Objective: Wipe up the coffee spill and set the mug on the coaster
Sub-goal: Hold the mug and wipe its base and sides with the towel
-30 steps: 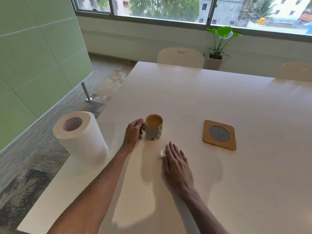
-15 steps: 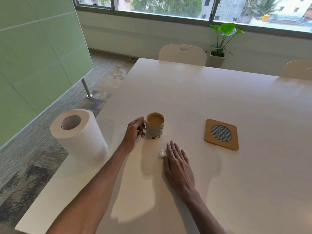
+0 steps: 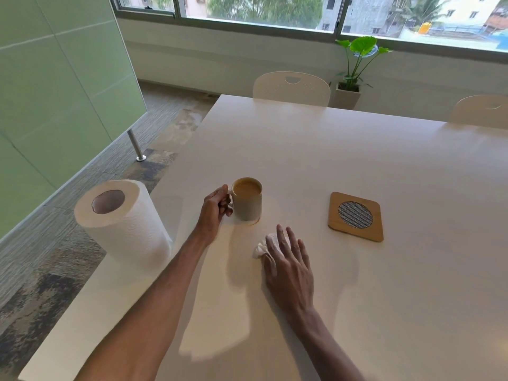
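Note:
A beige mug [image 3: 248, 203] full of milky coffee stands on the white table [image 3: 330, 284]. My left hand [image 3: 215, 209] grips its handle from the left. A thin brown coffee ring [image 3: 255, 221] shows on the table at the mug's near right foot. My right hand [image 3: 288, 265] lies flat, fingers spread, pressing a crumpled white paper towel piece [image 3: 262, 247] onto the table just in front of the mug; most of the piece is hidden under the palm. A square wooden coaster [image 3: 356, 215] with a round grey mesh centre lies to the right, apart from the mug.
A paper towel roll [image 3: 121, 221] stands upright near the table's left edge. Two white chairs [image 3: 291, 86] sit at the far side, a potted plant [image 3: 354, 67] behind them. A green glass partition [image 3: 55, 92] runs along the left.
The mug now shows a plain side instead of its patterned band, and a coffee ring shows at its base. My right hand with the towel piece has barely moved. The camera shifted slightly.

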The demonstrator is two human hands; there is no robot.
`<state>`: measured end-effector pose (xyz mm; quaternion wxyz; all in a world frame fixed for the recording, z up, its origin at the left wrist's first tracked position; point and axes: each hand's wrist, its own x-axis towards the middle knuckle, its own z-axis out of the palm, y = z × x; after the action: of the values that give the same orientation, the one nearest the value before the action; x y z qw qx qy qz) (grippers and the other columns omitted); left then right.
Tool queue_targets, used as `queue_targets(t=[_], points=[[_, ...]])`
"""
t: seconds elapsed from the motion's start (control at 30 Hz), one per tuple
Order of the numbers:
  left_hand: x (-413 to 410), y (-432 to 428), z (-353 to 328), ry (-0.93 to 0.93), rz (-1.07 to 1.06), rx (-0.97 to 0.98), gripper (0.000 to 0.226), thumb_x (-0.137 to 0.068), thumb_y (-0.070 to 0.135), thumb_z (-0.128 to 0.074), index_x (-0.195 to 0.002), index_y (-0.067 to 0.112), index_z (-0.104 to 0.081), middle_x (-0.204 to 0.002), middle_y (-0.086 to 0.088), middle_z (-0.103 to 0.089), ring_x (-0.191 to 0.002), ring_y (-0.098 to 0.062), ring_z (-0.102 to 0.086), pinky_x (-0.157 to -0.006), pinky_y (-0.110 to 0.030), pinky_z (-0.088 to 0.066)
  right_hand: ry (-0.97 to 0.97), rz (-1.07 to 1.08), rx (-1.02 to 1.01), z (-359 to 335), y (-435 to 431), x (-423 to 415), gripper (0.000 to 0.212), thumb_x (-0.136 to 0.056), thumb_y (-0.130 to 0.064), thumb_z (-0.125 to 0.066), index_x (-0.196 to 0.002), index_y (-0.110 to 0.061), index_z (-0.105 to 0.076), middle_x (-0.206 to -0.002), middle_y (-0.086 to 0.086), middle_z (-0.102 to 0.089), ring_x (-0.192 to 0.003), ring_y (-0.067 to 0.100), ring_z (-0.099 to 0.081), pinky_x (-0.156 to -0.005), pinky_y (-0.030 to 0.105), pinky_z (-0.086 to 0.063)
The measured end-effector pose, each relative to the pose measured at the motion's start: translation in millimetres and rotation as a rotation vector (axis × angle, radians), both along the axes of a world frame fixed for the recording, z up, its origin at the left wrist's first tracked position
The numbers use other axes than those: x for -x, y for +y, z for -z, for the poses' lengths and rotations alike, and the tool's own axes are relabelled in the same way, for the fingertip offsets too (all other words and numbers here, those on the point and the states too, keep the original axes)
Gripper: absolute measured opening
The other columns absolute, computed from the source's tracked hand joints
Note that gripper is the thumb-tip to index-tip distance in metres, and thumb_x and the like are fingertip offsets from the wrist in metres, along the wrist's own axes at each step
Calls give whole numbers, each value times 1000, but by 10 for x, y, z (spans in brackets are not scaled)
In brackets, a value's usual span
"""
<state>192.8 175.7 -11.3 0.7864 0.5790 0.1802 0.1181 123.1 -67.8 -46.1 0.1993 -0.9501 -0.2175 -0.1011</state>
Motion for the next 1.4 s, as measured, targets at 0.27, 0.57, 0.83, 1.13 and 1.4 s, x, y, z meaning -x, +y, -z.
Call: queue_targets(t=[0.27,0.57,0.83,1.13,1.4], points=[[-92,91,-278,-47,-57,4,46,-113,27,-54,-67,26,-55,-66,6,-32,-58,-10,-36,-60,-28,-37,93,-33,49,51,-19,9,62,-105,-23,-48,-167,-19,-42,-175,-3,-35,-165,12,-27,-135,34,-26],[-56,66,-373,-46,-81,25,41,-113,26,-55,-73,23,-49,-67,6,-33,-57,-9,-36,-58,-26,-36,247,19,72,-122,158,-780,74,-104,-11,-41,-174,-12,-15,-183,6,-8,-170,16,-5,-138,34,-5],[-51,13,-424,-60,-85,34,42,-113,24,-55,-70,24,-53,-67,6,-34,-57,-8,-36,-58,-26,-36,303,-239,37,-170,798,-660,65,-113,-21,-35,-174,-12,-15,-182,5,-8,-170,16,-2,-138,37,0],[-58,-11,-408,-57,-74,29,45,-112,26,-56,-67,26,-52,-64,8,-34,-55,-7,-37,-57,-25,-36,183,-375,78,4,108,-439,65,-107,-26,-40,-171,-31,-31,-177,-17,-21,-165,-1,-13,-137,30,-11],[58,29,-407,-36,-84,33,41,-113,25,-54,-73,24,-46,-66,7,-32,-56,-6,-35,-58,-25,-33,316,-21,23,-158,242,-947,64,-112,-19,-35,-174,-17,-19,-182,-2,-10,-169,12,-8,-138,34,-5]])
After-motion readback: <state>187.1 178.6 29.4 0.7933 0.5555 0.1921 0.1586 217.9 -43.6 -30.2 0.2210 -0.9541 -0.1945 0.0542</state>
